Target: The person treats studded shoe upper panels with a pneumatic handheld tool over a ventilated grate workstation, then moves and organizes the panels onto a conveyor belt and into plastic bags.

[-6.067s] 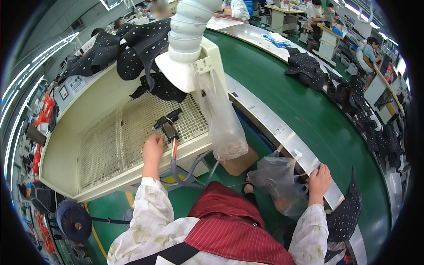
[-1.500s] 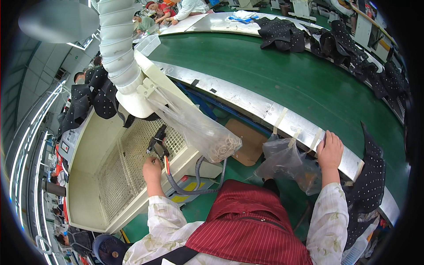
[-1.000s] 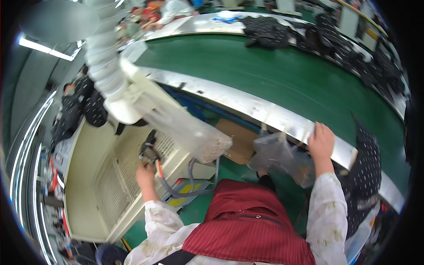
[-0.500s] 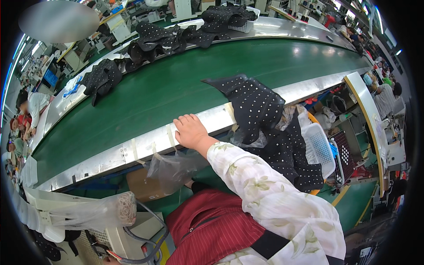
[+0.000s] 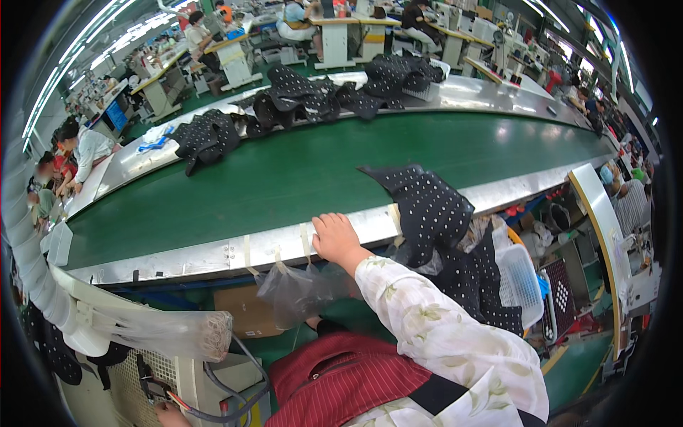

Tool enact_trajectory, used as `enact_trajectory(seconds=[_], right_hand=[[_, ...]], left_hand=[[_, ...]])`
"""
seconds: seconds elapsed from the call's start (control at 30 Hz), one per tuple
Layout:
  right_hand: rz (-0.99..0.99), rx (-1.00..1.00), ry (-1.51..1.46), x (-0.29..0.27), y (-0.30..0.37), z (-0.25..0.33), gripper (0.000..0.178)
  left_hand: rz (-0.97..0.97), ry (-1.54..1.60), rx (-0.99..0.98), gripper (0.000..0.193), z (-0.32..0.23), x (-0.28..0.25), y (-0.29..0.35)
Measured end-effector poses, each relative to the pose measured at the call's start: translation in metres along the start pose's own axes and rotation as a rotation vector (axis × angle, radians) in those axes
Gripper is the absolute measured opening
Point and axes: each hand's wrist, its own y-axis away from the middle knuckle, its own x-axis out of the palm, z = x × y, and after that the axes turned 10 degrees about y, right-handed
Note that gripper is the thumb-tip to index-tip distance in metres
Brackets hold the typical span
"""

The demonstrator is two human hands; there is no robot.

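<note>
My right hand (image 5: 336,238) rests on the metal edge (image 5: 367,222) of the green conveyor belt, fingers laid over the top and holding nothing. To its right, black white-dotted fabric pieces (image 5: 435,213) drape over that edge and hang down. A clear plastic bag (image 5: 295,292) hangs below, just left of the hand. At the bottom left only part of my left hand (image 5: 171,415) shows, beside a grey machine housing with a cable (image 5: 252,407); its fingers are mostly hidden.
Across the green belt (image 5: 284,178), more dotted black fabric (image 5: 299,96) lies along the far metal rim. A white basket (image 5: 518,277) stands under the near edge at right. At left are a white hose (image 5: 32,263) and a cardboard box (image 5: 245,312). People sit at sewing tables beyond.
The view has tilted upward, so the belt and fabric appear lower and more of the far room shows. My right hand stays on the metal edge; more of my left hand shows.
</note>
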Motion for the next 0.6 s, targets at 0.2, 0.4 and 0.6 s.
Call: enact_trajectory(seconds=[0.2,0.4,0.6], right_hand=[[0.050,0.007,0.032,0.003,0.001,0.003,0.036],[0.069,0.028,0.035,-0.001,0.004,-0.001,0.038],[0.011,-0.006,0.015,0.005,-0.001,0.004,0.036]], left_hand=[[-0.063,-0.036,0.041,0.028,0.018,0.001,-0.007],[-0.052,0.030,0.063,0.029,0.019,0.005,-0.009],[-0.081,0.016,0.059,0.029,0.029,0.003,-0.005]])
